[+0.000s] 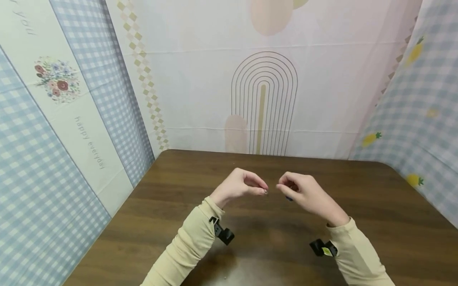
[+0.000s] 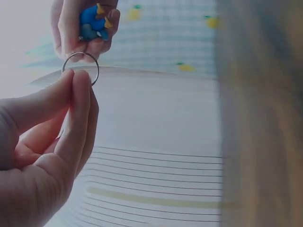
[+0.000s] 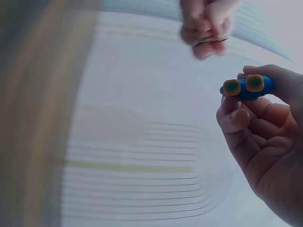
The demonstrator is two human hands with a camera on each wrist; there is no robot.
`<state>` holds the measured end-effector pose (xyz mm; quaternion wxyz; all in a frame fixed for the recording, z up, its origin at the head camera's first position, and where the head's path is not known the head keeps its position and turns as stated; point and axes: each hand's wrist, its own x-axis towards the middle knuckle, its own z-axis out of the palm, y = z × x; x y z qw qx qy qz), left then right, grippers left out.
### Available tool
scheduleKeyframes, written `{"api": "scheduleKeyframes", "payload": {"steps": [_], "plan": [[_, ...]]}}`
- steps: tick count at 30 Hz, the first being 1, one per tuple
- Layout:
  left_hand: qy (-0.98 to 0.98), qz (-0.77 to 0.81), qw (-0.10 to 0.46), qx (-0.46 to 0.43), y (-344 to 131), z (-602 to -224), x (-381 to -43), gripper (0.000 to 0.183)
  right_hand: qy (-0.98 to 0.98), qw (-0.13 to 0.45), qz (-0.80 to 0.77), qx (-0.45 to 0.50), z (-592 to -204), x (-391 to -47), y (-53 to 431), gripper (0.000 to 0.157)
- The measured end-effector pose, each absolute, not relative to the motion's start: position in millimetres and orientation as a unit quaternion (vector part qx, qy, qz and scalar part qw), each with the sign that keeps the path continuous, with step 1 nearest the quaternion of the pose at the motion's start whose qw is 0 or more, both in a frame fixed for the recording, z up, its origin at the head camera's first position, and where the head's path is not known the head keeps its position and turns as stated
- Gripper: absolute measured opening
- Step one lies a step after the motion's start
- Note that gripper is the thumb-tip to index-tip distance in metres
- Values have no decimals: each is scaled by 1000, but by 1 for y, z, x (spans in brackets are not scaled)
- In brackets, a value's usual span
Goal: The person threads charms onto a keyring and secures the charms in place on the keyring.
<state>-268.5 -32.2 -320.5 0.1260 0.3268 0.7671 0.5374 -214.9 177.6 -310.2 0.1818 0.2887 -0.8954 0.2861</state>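
left grip (image 1: 237,185): I see it pinched closed on a ring (image 2: 98,70);
right grip (image 1: 305,192): fingers pinching a blue toy (image 2: 92,22);
worktop (image 1: 272,250): below both

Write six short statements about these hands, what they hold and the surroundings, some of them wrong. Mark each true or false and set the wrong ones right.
1. The left hand pinches a metal ring. True.
2. The right hand holds a small blue toy with yellow parts. True.
3. The two hands are touching each other. False: the head view shows a gap between them.
4. The blue toy hangs from the metal ring. False: they are apart, one in each hand.
5. The table is brown. True.
6. The person wears black on both forearms. False: the sleeves are pale yellow.
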Motion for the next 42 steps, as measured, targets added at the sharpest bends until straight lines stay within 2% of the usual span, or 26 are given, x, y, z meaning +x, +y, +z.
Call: {"api": "scheduleKeyframes", "payload": {"steps": [6,11,18,32,42], "plan": [[760,564,91,310,-35,-303,-257,13,-862,227,332,310,-294,-200,170,5],[737,594,67,316,-32,-287,-246,12,-850,260,324,325,-290,-195,167,13],[713,625,39,316,-29,-273,-229,11,-851,310,326,273,-293,-198,163,14],[736,588,-44,331,-22,-269,-216,9,-839,345,334,256,-293,-196,161,9],[751,560,-81,340,-21,-265,-206,8,-834,366,308,274,-289,-192,160,13]]}}
